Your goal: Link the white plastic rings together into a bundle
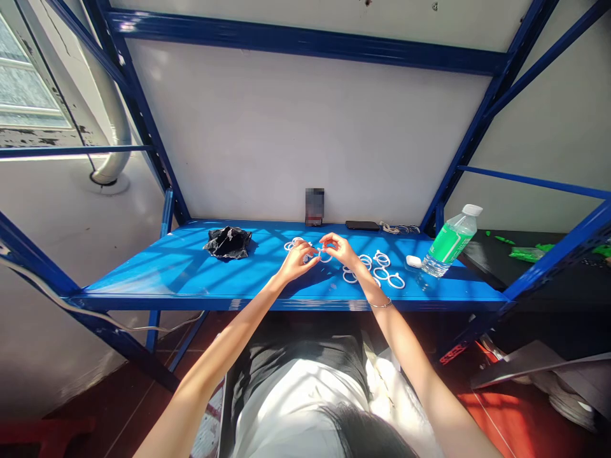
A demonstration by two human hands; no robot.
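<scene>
fingertips of the left hand (296, 257) and right hand (340, 248) are pinched together on one small white ring (325, 257), held just above the blue shelf (157, 273). both forearms are stretched forward, wrists angled inward. more white rings (382, 270) are scattered beside the right wrist.

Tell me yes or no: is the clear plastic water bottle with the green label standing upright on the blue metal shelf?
No, the clear plastic water bottle with the green label lies tilted on the blue metal shelf, its white cap pointing up to the right.

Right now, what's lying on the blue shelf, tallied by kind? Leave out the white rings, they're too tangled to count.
Black bag: 1
Water bottle: 1
White earbud case: 1
Dark phone lying flat: 1
Small upright box, blurred: 1
Cable: 1
Total: 6
</scene>
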